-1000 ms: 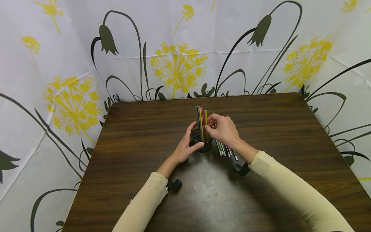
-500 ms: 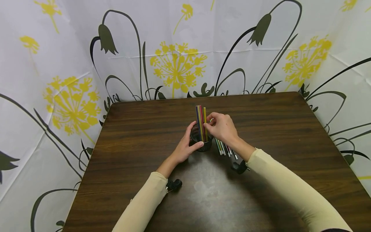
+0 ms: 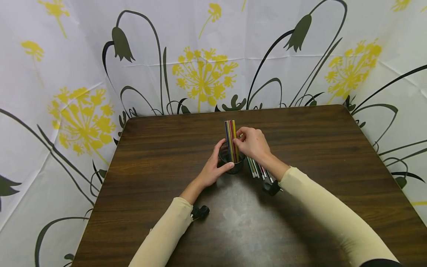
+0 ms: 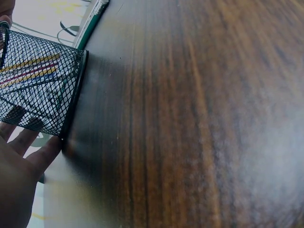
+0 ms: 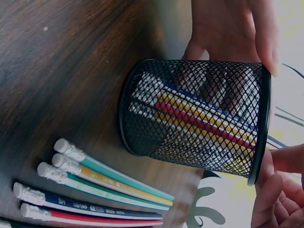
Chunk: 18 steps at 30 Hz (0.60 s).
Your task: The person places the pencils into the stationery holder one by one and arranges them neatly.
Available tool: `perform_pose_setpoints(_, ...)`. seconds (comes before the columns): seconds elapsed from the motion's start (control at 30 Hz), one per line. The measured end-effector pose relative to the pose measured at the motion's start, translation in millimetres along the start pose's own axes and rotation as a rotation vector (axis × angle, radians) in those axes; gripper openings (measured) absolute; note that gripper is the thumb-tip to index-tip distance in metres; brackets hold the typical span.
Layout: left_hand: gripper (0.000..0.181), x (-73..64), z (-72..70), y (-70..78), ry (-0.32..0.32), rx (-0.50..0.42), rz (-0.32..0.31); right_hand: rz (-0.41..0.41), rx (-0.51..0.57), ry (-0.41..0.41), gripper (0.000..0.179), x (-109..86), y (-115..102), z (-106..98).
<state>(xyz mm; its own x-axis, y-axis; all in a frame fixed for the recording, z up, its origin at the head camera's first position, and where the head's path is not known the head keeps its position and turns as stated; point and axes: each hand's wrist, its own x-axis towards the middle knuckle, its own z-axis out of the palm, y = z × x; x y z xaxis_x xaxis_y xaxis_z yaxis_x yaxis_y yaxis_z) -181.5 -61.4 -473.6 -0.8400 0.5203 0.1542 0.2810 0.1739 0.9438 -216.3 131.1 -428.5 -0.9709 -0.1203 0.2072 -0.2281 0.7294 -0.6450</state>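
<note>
A big flowered cloth [image 3: 250, 40] hangs behind the dark wooden table [image 3: 166, 159]. The left hand [image 3: 210, 171] curls round an upright black mesh cup [image 5: 190, 152], probably so it won't tip; the right hand [image 3: 255, 144] pinches above the rim. A pencil bundle [image 3: 229, 137] stands inside the cup, loose pencils [image 5: 116, 184] lie beside it, eraser ends towards the person, likely for easy reach. Between right thumb and fingers is one yellow pencil [image 3: 234, 128], presumably held there to stay upright

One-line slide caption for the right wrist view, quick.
Left hand holds a mesh cup with pencils inside, right hand at its rim, loose pencils on the table nearby.
</note>
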Motion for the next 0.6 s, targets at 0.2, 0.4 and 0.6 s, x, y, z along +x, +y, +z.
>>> perform_pose_setpoints(0.2, 0.079, -0.2, -0.8, 1.8, -0.007, 0.012, 0.000, 0.028, -0.027, -0.035, 0.018, 4.0, -2.3, -0.5)
perform_pose_setpoints(0.4, 0.079, 0.3, -0.9, 2.3, -0.014, 0.011, 0.000, 0.043, -0.034, -0.062, 0.019, 6.2, -2.8, -1.0)
perform_pose_setpoints(0.6, 0.079, 0.2, -0.7, 2.0, -0.009, 0.010, 0.003, 0.048, -0.027, -0.076, 0.019, 6.2, -1.6, -1.5)
